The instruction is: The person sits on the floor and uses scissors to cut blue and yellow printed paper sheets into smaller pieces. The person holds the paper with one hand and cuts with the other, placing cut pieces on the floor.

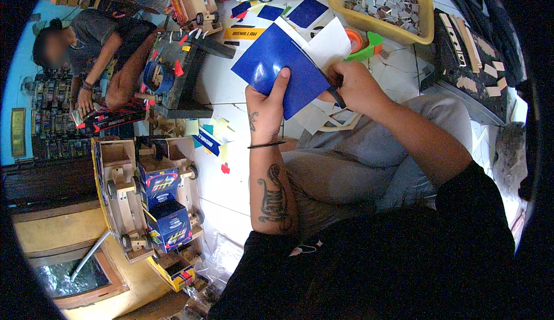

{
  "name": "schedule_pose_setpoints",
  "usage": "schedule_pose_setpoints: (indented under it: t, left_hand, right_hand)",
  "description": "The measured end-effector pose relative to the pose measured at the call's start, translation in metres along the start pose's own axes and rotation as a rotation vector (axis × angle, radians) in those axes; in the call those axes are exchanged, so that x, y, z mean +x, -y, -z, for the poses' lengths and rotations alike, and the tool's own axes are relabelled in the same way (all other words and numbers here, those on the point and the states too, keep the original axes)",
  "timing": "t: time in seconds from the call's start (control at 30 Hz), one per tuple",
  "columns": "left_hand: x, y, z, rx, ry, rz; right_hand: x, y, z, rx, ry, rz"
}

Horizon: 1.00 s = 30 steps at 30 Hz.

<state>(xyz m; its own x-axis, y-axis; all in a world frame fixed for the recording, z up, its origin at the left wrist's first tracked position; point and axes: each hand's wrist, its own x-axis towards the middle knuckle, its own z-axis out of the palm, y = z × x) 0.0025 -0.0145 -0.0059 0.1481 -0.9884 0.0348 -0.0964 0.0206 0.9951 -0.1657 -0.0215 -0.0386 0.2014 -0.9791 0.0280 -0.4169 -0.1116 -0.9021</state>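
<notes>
My left hand [267,111] grips a glossy blue sheet [271,46] from its near side, with the thumb lying flat on top and the other fingers hidden beneath. At the sheet's right edge my right hand [358,86] is closed around dark-handled scissors [336,95]. Their blades run along that edge, and how far apart they are is hard to make out. White paper [332,40] shows behind the sheet. Smaller blue pieces [307,12] and a yellow printed strip [243,33] lie on the tiled floor beyond.
A yellow tub [427,11] of small flat pieces stands far right, near orange and green plastic rolls [369,47]. Wooden toy trucks [124,187] lie at left. Another person [95,43] sits far left behind a low dark bench [184,83]. A dark board [479,72] holds wood strips.
</notes>
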Motion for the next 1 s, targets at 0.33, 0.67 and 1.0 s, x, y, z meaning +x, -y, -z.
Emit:
schedule_pose_setpoints:
  t: [0.33, 0.67, 1.0]
  left_hand:
    - [-0.0002, -0.0003, 0.0009, 0.021, 0.042, 0.032]
    - [-0.0031, -0.0028, -0.0028, 0.019, 0.101, 0.027]
    - [-0.0043, -0.0041, -0.0014, 0.032, 0.121, 0.061]
  right_hand:
    - [-0.0003, -0.001, 0.0036, -0.039, 0.019, 0.008]
    - [0.0017, -0.0007, 0.0032, -0.032, -0.002, -0.049]
    - [0.0028, -0.0022, 0.0045, -0.049, 0.023, -0.08]
